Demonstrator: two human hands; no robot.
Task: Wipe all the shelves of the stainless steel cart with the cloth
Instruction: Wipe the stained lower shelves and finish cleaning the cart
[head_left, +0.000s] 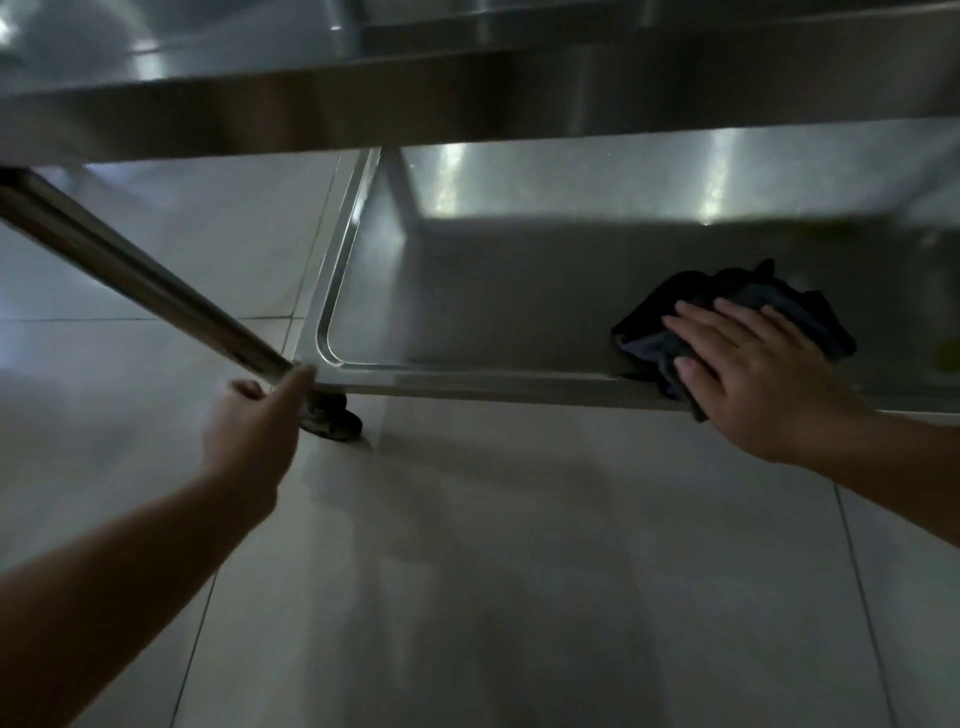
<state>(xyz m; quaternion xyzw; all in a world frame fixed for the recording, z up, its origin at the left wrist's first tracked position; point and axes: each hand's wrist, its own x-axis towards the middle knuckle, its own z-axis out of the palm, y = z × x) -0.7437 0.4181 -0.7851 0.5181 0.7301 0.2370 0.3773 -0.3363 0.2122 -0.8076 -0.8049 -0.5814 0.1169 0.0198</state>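
Pale tiled floor (519, 571); we were on the steel cart's bottom shelf (467, 312), right hand (769, 374) fingers flat on the dark crumpled cloth (727, 296), left hand (254, 431) fingers curled around the tubular steel leg (130, 275). Probably the last shelf.

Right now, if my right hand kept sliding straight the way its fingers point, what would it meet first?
Probably the bottom shelf's raised left rim. The right hand presses the dark cloth flat, fingers aimed up-left across bare steel; nothing else shows in that line, though depth is unclear.
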